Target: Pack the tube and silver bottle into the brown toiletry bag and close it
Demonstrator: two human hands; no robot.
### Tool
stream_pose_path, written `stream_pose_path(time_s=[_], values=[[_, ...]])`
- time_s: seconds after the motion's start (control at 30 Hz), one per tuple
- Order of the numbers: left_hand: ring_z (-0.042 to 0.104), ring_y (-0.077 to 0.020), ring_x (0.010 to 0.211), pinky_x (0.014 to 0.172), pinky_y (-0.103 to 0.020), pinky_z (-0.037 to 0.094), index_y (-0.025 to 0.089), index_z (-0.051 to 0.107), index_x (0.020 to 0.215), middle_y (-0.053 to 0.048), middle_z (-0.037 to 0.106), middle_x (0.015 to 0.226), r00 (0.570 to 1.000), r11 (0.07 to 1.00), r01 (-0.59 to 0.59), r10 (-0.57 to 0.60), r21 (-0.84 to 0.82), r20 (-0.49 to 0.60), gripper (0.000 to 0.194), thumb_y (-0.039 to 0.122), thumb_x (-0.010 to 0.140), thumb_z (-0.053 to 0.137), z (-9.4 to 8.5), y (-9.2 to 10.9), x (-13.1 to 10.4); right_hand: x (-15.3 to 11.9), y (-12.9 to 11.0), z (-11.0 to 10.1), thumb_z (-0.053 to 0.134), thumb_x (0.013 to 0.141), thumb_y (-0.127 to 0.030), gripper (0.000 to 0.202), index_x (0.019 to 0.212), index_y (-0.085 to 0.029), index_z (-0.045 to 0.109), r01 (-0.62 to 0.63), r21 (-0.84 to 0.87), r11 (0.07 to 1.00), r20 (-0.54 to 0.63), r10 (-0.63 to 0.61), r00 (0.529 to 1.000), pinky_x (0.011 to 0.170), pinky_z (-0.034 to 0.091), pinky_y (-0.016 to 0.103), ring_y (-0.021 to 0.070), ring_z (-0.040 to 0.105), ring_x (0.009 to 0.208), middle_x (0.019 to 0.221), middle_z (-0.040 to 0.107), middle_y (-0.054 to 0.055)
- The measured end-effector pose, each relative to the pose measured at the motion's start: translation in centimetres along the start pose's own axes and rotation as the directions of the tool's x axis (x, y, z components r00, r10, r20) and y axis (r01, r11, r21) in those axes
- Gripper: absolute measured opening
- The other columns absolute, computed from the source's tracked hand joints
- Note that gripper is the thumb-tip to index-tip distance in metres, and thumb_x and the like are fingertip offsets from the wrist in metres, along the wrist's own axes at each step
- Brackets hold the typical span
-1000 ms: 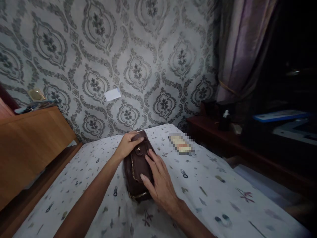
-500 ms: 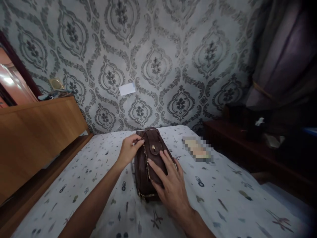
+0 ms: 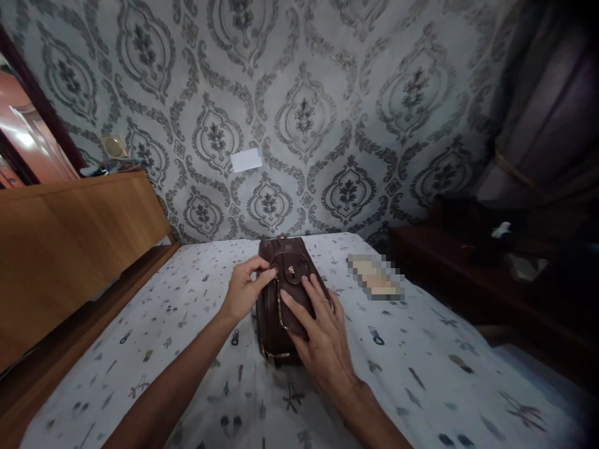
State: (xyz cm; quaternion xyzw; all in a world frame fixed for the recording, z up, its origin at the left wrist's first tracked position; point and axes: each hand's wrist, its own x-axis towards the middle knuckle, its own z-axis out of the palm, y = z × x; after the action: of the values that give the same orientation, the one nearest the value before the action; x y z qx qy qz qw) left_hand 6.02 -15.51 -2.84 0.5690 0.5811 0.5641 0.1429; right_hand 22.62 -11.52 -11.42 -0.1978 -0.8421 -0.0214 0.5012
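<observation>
A dark brown leather bag [image 3: 269,318] lies on the patterned white bedsheet, its narrow end toward me. On its front pocket is a flap with a small gold clasp [image 3: 292,270]. A gold-toned zipper [image 3: 279,305] runs down the pocket's left edge. My left hand [image 3: 246,287] pinches at the zipper's upper end with thumb and forefinger; the pull itself is hidden. Flat across the pocket's lower right side lies my right hand [image 3: 322,330], fingers spread and pressing on the leather.
To the right of the bag a blurred-out flat item [image 3: 377,277] lies on the bedsheet [image 3: 412,349]. A wooden board [image 3: 79,243] borders the bed at left. Dark furniture [image 3: 421,249] and a curtain [image 3: 528,156] stand at right. The wallpapered wall rises behind.
The view has shifted slightly. My left hand stays pinched at the zipper's upper end, and the bag's far end now looks flatter and wider. My right hand still rests on the pocket.
</observation>
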Motion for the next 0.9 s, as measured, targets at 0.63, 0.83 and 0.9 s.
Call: stream_pose_path(time_s=[0.63, 0.83, 0.9], values=[[0.053, -0.0187, 0.078, 0.073, -0.03, 0.043, 0.018, 0.063, 0.071, -0.001, 0.057, 0.074, 0.93, 0.811, -0.266, 0.073, 0.522, 0.361, 0.014, 0.03, 0.077, 0.064, 3.7, 2.5, 6.7, -1.4, 0.4, -0.5, 0.05, 0.089, -0.023, 0.058, 0.145, -0.021, 0.036, -0.206, 0.178, 0.962, -0.084, 0.223, 0.971, 0.108, 0.04, 0.056, 0.0322, 0.036, 0.14, 0.15, 0.04, 0.016], [0.054, -0.0191, 0.081, 0.074, -0.029, 0.043, 0.019, 0.063, 0.078, -0.001, 0.06, 0.078, 0.951, 0.792, -0.231, 0.061, 0.565, 0.304, 0.005, 0.018, 0.074, 0.062, 4.4, 2.2, 6.3, -1.6, 1.0, -0.5, 0.049, 0.091, -0.016, 0.051, 0.142, -0.02, 0.041, -0.118, 0.163, 0.98, -0.099, 0.135, 0.986, 0.107, 0.041, 0.057, 0.0298, 0.035, 0.141, 0.142, 0.053, 0.013], [0.055, -0.0186, 0.081, 0.075, -0.029, 0.044, 0.019, 0.063, 0.079, -0.001, 0.06, 0.08, 0.938, 0.803, -0.258, 0.073, 0.538, 0.34, 0.009, 0.015, 0.072, 0.06, 4.3, 1.9, 6.5, -1.6, 1.0, -0.6, 0.049, 0.091, -0.015, 0.053, 0.143, -0.02, 0.04, -0.115, 0.172, 0.978, -0.095, 0.133, 0.987, 0.107, 0.042, 0.058, 0.03, 0.034, 0.142, 0.143, 0.052, 0.013]])
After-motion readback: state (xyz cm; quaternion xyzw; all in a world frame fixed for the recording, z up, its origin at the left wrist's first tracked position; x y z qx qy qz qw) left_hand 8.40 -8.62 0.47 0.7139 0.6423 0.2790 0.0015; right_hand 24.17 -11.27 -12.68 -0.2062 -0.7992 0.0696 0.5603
